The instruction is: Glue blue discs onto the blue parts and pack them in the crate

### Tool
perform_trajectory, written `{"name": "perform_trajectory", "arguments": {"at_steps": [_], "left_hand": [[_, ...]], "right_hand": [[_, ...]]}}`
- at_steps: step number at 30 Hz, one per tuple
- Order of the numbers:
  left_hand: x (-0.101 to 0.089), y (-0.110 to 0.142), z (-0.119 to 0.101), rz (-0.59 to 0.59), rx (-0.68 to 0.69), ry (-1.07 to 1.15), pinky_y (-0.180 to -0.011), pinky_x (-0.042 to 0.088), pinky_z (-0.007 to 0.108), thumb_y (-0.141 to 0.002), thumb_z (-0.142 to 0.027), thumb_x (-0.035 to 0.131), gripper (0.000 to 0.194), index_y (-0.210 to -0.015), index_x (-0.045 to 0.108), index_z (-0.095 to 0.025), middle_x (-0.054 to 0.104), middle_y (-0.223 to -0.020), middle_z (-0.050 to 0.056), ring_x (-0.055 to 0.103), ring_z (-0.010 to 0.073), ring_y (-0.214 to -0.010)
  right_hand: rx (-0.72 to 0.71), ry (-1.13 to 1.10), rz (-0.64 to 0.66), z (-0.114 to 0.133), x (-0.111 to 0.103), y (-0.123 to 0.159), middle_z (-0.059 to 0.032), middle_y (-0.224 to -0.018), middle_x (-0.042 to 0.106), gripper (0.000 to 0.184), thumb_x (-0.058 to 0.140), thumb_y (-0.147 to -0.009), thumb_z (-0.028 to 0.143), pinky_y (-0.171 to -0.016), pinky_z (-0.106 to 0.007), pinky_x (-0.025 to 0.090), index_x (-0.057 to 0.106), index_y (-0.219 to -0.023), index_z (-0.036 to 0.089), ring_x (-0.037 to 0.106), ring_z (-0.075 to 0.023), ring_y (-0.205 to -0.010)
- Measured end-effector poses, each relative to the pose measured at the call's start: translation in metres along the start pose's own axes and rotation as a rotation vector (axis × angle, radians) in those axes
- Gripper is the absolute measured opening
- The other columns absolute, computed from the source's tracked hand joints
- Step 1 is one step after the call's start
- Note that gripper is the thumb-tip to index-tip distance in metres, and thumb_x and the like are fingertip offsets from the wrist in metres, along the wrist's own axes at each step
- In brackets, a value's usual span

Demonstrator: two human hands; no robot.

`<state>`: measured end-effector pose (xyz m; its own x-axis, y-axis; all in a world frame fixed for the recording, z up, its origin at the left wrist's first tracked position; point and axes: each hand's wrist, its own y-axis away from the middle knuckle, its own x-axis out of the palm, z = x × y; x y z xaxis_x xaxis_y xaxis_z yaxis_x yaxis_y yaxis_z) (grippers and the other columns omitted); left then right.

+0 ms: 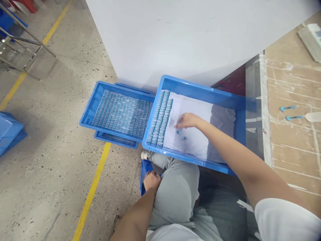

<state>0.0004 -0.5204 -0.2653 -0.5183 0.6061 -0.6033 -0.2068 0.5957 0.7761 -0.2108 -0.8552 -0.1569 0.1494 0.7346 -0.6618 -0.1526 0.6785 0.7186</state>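
Observation:
My right hand (187,121) reaches into a blue plastic bin (193,85), its thumb and fingers pinched together just above the white sheet (195,107). What the fingertips hold, if anything, I cannot make out. Just below them on the sheet lie a small blue piece (178,132) and a second small blue piece (184,138). Tight rows of similar small blue-and-pale pieces (160,117) line the bin's left end. My left hand (152,180) is curled against my knee, beside a blue plastic object (144,170); its palm side is hidden.
A lower blue crate (86,115) full of such rows stands left on another crate (117,141). At right, a worktable (288,134) bears two blue-ended pieces (288,108). A white panel (163,40) rises behind. A metal-framed stool (25,50) stands far left.

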Motion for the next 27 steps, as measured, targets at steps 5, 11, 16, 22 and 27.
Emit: {"name": "perform_trajectory", "arguments": {"at_steps": [5,11,16,22,27], "left_hand": [[-0.002,0.0,-0.001,0.006,0.001,-0.014,-0.089,0.049,0.028,-0.088,-0.024,0.046,0.03,-0.097,0.074,-0.021,0.071,-0.117,0.01,0.067,0.0222,-0.107],[-0.001,0.0,-0.001,0.0,0.012,-0.031,-0.088,0.05,0.028,-0.089,-0.025,0.045,0.03,-0.096,0.074,-0.021,0.073,-0.113,0.009,0.067,0.022,-0.106],[0.0,0.0,0.0,-0.002,0.019,-0.028,-0.088,0.05,0.029,-0.089,-0.025,0.044,0.031,-0.095,0.074,-0.021,0.073,-0.11,0.01,0.067,0.0221,-0.105],[-0.001,0.001,-0.001,-0.004,0.005,-0.019,-0.088,0.049,0.03,-0.088,-0.025,0.045,0.03,-0.098,0.073,-0.021,0.073,-0.11,0.01,0.068,0.0229,-0.104],[-0.001,0.002,-0.002,-0.013,-0.002,-0.014,-0.087,0.049,0.03,-0.088,-0.025,0.045,0.03,-0.097,0.073,-0.02,0.073,-0.11,0.01,0.067,0.0229,-0.103]], "right_hand": [[0.041,0.065,-0.027,0.006,0.046,0.025,-0.0033,-0.057,0.069,0.038,0.07,-0.074,0.054,-0.063,-0.026,0.047,0.074,-0.086,0.018,0.069,-0.02,-0.068],[0.058,0.023,-0.118,-0.004,0.062,0.02,-0.0033,-0.07,0.073,0.012,0.069,-0.075,0.025,-0.062,-0.021,0.047,0.075,-0.082,0.016,0.069,-0.0157,-0.068],[0.005,0.02,-0.259,-0.013,0.059,0.016,-0.0028,-0.086,0.076,0.016,0.07,-0.075,0.024,-0.074,-0.021,0.05,0.077,-0.089,0.018,0.07,-0.0169,-0.081],[-0.033,0.041,-0.428,-0.021,0.053,0.01,-0.0052,-0.114,0.072,0.031,0.055,-0.085,0.02,-0.094,-0.026,0.047,0.074,-0.109,0.021,0.066,-0.0193,-0.105],[0.072,0.038,-0.448,-0.032,0.047,0.017,-0.0092,-0.111,0.073,0.033,0.06,-0.08,0.025,-0.088,-0.036,0.051,0.073,-0.11,0.023,0.067,-0.0276,-0.103]]}}
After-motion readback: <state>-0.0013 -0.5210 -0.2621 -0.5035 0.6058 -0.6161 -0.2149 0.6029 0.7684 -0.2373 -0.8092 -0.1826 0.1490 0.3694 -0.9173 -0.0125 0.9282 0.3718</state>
